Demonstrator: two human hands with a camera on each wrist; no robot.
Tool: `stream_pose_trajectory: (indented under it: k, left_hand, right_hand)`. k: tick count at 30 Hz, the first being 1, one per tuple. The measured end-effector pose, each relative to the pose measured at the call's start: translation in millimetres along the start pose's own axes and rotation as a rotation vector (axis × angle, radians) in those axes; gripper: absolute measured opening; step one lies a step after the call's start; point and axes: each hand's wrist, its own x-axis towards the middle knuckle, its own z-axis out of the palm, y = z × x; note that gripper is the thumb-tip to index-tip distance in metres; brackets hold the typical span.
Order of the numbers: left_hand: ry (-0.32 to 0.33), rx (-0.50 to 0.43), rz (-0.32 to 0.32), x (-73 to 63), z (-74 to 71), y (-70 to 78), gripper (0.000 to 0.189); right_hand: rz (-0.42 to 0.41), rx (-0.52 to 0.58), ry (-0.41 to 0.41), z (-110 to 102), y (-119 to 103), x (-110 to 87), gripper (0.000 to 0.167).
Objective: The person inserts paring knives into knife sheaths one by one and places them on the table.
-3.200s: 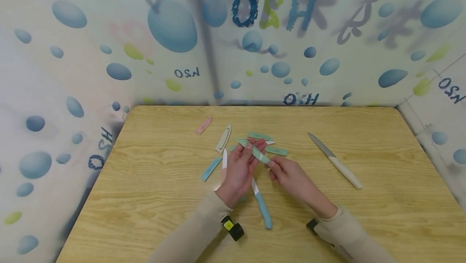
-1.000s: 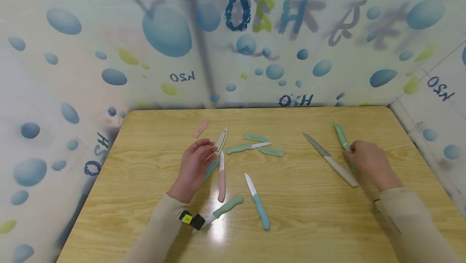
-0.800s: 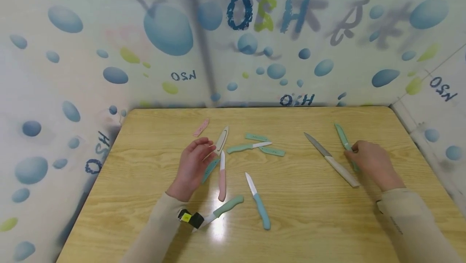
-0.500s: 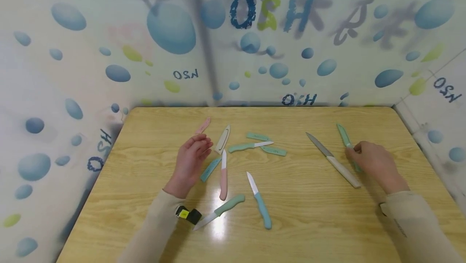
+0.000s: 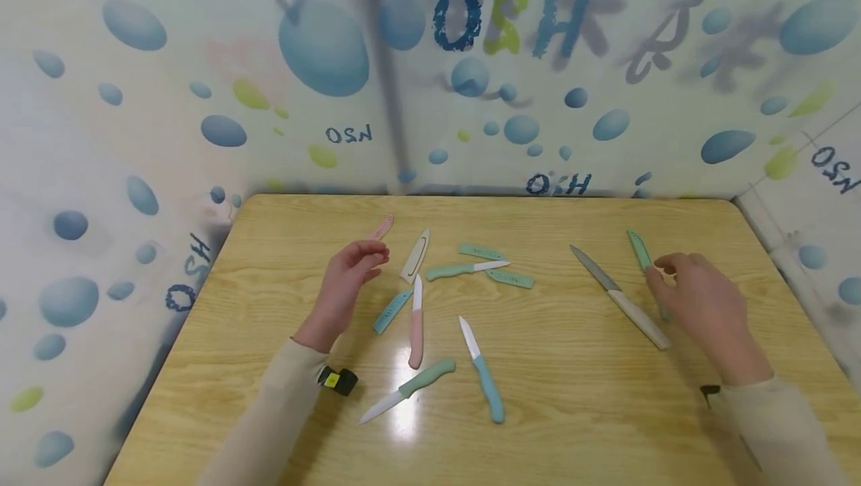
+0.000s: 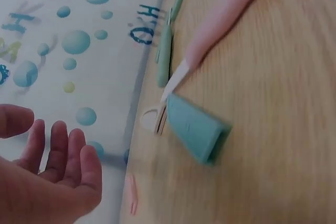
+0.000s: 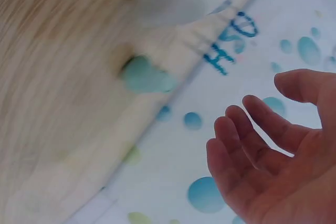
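My right hand (image 5: 706, 306) hovers over a green sheathed knife (image 5: 639, 248) lying at the far right, partly hidden by the hand. In the right wrist view its fingers (image 7: 231, 150) are loosely bent and hold nothing. My left hand (image 5: 338, 284) hangs relaxed above the table's left side, also holding nothing. Near it lie a pink sheath (image 5: 383, 226), a cream sheath (image 5: 415, 256), a blue sheath (image 5: 393, 312) and a pink-handled knife (image 5: 416, 329). Left of the right hand lies a large knife (image 5: 632, 312) with a cream handle and bare grey blade.
Mid-table lies a green-handled knife (image 5: 452, 271) between two green sheaths (image 5: 480, 251). Closer to me are another green-handled knife (image 5: 428, 377) and a blue-handled knife (image 5: 489, 389), blades bare. A patterned wall (image 5: 471, 127) stands behind the wooden table (image 5: 572, 411).
Both hands held the green sheathed knife mid-table earlier. The right hand carried it to the far right, laid it down and has let go, rising slightly. The left hand drifted left.
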Motion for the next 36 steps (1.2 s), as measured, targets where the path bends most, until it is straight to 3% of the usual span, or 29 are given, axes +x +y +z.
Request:
stream_pose_trajectory:
  k: [6,11,18,24,30,36]
  left_hand:
    - [-0.020,0.263,0.112,20.1,-8.9,7.3,0.028]
    - [0.002,0.518,0.149,40.7,-15.8,11.5,0.031]
    - [-0.043,0.768,0.107,72.0,-13.2,7.6,0.047]
    - [-0.031,0.950,0.114,93.0,-7.3,-2.1,0.056]
    - [-0.026,1.097,0.066,102.2,-1.1,-6.7,0.061]
    - [-0.033,1.194,0.038,104.1,5.5,-8.4,0.053]
  right_hand:
    - [-0.091,0.054,0.038,2.8,-23.8,-8.1,0.042]
    - [-0.159,0.074,0.039,8.1,-43.4,-14.3,0.035]
    - [-0.183,0.093,0.008,13.1,-64.9,-20.2,0.031]
    - [-0.204,0.105,-0.011,17.3,-75.8,-21.7,0.029]
    - [-0.234,0.096,0.008,21.1,-79.7,-23.0,0.028]
    - [-0.247,0.109,0.037,25.5,-80.0,-22.9,0.024]
